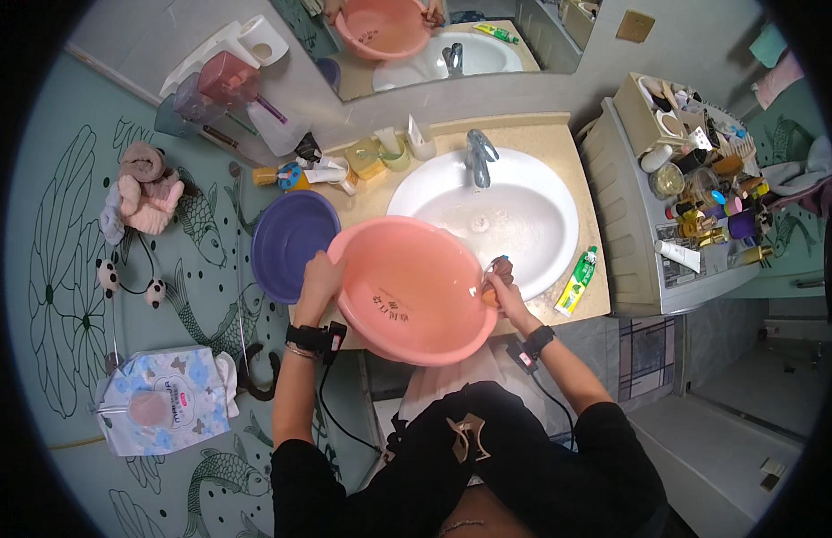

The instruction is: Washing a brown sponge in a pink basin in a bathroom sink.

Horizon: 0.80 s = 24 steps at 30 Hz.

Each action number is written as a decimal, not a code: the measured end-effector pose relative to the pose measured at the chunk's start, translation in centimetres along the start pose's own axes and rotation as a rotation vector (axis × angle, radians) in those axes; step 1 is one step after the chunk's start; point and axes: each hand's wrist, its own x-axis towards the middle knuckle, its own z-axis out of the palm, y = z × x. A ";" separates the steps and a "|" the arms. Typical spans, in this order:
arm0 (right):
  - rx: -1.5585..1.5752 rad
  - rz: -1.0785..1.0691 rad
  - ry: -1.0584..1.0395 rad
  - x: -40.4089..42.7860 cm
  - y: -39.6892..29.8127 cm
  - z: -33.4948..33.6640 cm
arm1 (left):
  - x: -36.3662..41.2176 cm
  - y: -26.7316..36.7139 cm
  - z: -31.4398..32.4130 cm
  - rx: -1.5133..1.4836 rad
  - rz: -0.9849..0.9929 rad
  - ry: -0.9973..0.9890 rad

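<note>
A pink plastic basin [416,282] bearing dark printed writing is tilted over the front edge of the counter and the near left side of the white sink [416,181]. My left hand [320,282] grips its left rim, next to a purple basin [291,235]. At the right rim my right hand [508,300] is closed on the basin together with a small crumpled brown item [501,267], whose kind I cannot tell. Behind the sink bowl stands a chrome faucet [481,158]. A green and yellow toothpaste tube [577,281] lies right of the sink.
Cups and a yellow soap bar [366,159] line the back of the beige counter [591,237]. To the right, a washing machine [628,228] carries many bottles and a cosmetics organizer [639,114]. A mirror [557,47] hangs behind. A tissue pack [167,403] hangs on the left wall.
</note>
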 end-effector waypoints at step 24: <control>0.253 0.146 -0.124 2.3 3.0 -1.3 | 0.4 5.0 -0.8 -0.011 -0.039 -0.036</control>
